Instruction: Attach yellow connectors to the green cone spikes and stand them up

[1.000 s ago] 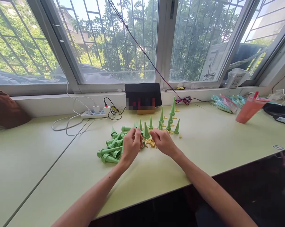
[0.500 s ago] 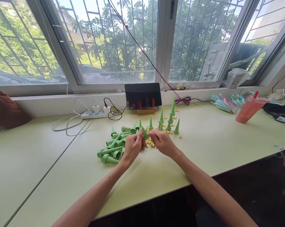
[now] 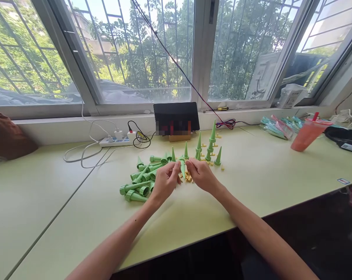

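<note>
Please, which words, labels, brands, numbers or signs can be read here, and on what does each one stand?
No text can be read.
White box: print too small.
White label on black item: too small.
Sticker on table: too blurred.
Green cones: none readable.

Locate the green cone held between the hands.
Just right of the head view's centre, the green cone points downward between the left hand and right hand, near yellow pieces.

Bare forearms [image 3: 119, 242], small dot [image 3: 135, 220] on left
</note>
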The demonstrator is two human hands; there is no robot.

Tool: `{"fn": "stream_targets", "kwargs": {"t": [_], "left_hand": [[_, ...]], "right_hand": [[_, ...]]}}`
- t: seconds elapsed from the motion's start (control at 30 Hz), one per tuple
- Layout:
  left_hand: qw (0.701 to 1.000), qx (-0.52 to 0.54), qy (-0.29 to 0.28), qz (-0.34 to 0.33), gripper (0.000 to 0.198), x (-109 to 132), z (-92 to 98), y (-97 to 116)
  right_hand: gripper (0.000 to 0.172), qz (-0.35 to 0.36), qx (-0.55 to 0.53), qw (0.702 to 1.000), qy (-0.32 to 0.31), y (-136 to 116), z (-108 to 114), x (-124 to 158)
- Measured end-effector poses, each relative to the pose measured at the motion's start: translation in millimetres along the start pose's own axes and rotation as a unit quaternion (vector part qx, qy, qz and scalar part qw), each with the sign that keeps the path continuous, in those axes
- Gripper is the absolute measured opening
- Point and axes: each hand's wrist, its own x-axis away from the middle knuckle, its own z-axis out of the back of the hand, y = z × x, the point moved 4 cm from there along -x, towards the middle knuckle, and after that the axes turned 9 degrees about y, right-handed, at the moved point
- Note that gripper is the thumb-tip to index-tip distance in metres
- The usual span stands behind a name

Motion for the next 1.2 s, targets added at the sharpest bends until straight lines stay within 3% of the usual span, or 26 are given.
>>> {"fn": "stream_targets", "kwargs": {"t": [0.53,1.2], "left_hand": [[0.999,-0.017,-0.009,-0.029,0.032,3.3,-0.7,10.7],[0.999,-0.003,-0.046,-0.009,0.030,3.7,-4.9,1.8]], "right_hand": [[0.041,-0.011,0.014,1.000,0.001,0.4,0.8,0.1],[0.042,-0.011,0.020,1.000,0.018,-0.7,4.6,-1.2]]}}
